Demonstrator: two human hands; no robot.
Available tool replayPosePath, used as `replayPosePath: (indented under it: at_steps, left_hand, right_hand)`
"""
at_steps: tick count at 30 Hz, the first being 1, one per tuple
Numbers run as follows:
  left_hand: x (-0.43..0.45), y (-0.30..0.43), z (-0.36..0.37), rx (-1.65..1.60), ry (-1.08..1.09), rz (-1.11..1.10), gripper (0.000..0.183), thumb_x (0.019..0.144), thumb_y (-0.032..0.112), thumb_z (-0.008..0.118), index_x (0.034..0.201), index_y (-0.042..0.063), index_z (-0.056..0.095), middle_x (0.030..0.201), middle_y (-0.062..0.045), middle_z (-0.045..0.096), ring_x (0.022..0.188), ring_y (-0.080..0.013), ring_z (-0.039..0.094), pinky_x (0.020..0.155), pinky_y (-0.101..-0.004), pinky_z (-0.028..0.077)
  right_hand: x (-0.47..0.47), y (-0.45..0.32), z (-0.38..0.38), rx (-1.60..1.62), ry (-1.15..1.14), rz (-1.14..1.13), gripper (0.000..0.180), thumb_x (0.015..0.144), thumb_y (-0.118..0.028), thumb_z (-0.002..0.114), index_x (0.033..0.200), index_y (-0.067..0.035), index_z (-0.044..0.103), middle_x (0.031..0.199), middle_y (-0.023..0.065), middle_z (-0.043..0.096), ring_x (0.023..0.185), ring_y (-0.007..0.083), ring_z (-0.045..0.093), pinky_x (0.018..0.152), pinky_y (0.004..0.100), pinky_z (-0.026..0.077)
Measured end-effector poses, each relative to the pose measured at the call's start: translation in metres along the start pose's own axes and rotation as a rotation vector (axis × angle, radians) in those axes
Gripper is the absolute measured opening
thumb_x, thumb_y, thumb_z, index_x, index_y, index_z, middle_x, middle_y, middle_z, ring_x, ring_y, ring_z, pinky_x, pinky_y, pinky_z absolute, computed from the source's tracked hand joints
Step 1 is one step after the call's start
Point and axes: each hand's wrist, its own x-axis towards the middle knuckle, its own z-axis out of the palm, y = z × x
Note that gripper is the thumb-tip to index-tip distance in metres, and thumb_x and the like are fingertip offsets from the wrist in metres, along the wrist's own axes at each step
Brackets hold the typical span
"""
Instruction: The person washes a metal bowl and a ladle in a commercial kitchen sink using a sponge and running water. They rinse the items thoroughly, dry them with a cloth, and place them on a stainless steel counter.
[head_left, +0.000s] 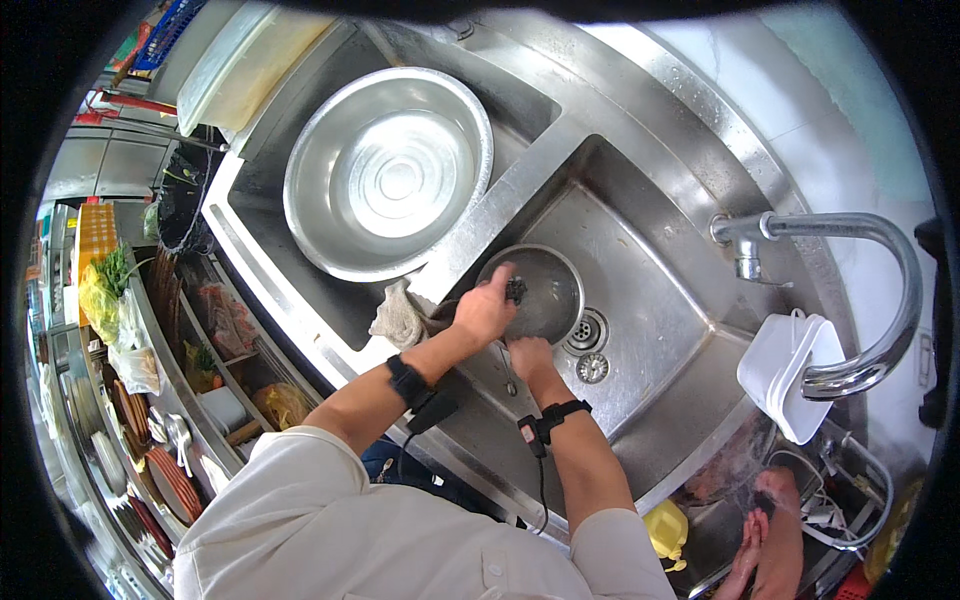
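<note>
My left hand (486, 309) is inside a round metal bowl (551, 300), closed around a dark scrubber (515, 289) that looks like steel wool. With curled fingers my right hand (531, 355) grips the bowl's near rim. The bowl rests in the right-hand basin of a stainless steel sink (645, 360), beside the drain (586, 331). A drain strainer (592, 368) lies near it. Just below the bowl, a thin metal piece (511, 388) with a rounded end shows; what it belongs to is hidden. A crumpled greyish cloth (397, 316) hangs by the divider near my left wrist.
A large metal basin (397, 176) fills much of the left sink. The curved faucet (904, 262) reaches over white plastic containers (795, 375) at right. Another person's hands (772, 510) are amid splashing water, near a yellow bottle (666, 531). Shelves with plates (171, 484) stand left.
</note>
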Motion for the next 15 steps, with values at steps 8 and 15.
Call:
replayPosePath:
  at_steps: [8,15]
  left_hand:
    - [-0.058,-0.039,-0.027,-0.160,0.159,0.113,0.042,0.080,0.013,0.054,0.120,0.000,0.046,0.101,-0.027,0.058,0.095,-0.0420,0.055,0.082,-0.0445,0.046]
    - [-0.080,-0.045,-0.012,0.053,-0.045,0.098,0.046,0.083,0.014,0.050,0.125,-0.002,0.039,0.100,-0.028,0.055,0.089,-0.0420,0.057,0.079,-0.0459,0.047]
  right_hand:
    - [0.002,-0.004,-0.088,0.399,0.353,0.145,0.013,0.076,-0.015,0.062,0.075,-0.002,0.059,0.074,0.0195,0.062,0.067,0.0329,0.059,0.061,0.0399,0.045]
    - [-0.020,0.006,-0.088,1.590,0.633,0.369,0.015,0.086,-0.014,0.062,0.080,-0.001,0.058,0.078,-0.0012,0.056,0.071,0.0083,0.048,0.065,0.0268,0.041]
